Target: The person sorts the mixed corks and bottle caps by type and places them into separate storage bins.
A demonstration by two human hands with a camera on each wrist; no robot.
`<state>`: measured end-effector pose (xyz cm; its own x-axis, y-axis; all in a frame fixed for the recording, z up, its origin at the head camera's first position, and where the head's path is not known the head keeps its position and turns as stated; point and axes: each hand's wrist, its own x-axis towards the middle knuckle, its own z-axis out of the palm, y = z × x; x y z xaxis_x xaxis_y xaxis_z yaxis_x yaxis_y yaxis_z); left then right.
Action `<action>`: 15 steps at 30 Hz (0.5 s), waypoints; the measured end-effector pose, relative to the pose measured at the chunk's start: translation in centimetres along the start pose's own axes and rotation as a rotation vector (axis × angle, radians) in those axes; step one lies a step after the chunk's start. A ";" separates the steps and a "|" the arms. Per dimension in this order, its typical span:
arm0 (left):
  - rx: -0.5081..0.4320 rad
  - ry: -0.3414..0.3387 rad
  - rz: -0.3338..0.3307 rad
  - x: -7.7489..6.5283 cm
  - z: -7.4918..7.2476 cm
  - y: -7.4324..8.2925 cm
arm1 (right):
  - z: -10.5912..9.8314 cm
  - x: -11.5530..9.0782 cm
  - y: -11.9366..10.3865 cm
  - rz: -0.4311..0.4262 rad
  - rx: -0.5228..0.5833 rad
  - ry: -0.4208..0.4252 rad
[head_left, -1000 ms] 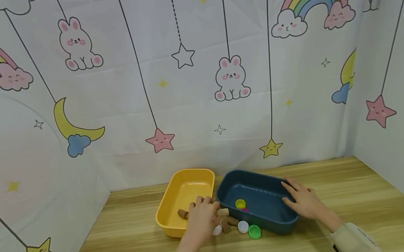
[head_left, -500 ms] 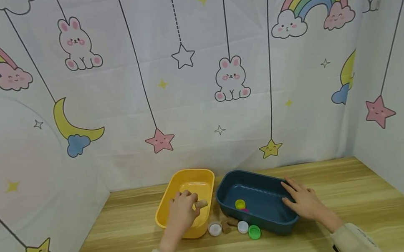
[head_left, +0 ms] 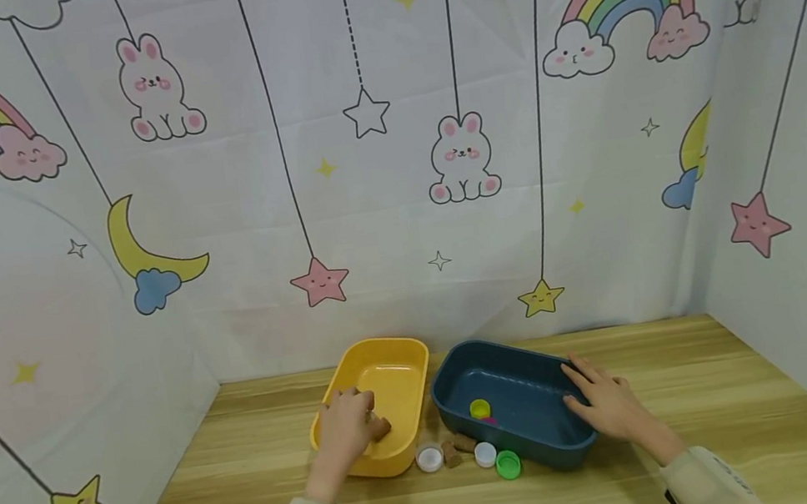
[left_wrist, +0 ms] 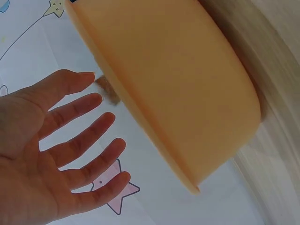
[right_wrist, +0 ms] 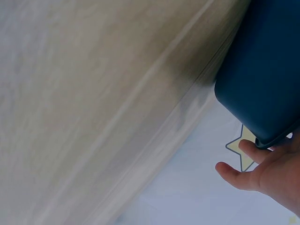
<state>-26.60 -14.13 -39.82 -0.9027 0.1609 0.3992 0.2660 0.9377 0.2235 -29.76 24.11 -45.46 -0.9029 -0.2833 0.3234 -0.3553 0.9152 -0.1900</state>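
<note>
Left hand (head_left: 347, 425): fingers loosely spread, grip released, over yellow bin (head_left: 400, 383).
Brown piece (left_wrist: 108, 90): beside left thumb tip, near bin's rim; blurred, contact uncertain.
Right hand (head_left: 611, 405): fingers resting on rim of blue bin (head_left: 534, 391).

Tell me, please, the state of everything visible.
Yellow bin: upright
Blue bin: upright
Left hand: fingers spread above yellow bin
Right hand: touching blue bin's rim
Blurred brown piece: near left hand
Yellow cap: in blue bin
Pink piece: in blue bin
Green cap: on table
White caps: on table
Brown pieces: on table
</note>
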 end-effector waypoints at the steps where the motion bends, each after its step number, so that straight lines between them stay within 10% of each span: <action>1: 0.000 -0.005 -0.007 0.0 0.1 -0.1 | 0.0 0.0 0.0 0.000 0.000 0.000; 15: 0.043 -0.032 0.032 0.0 0.5 0.6 | -0.2 0.0 -0.1 -0.001 0.000 0.001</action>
<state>-26.65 -13.39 -40.11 -0.9047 0.1999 0.3763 0.2804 0.9443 0.1724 -29.63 24.04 -45.29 -0.9023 -0.2839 0.3245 -0.3560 0.9151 -0.1893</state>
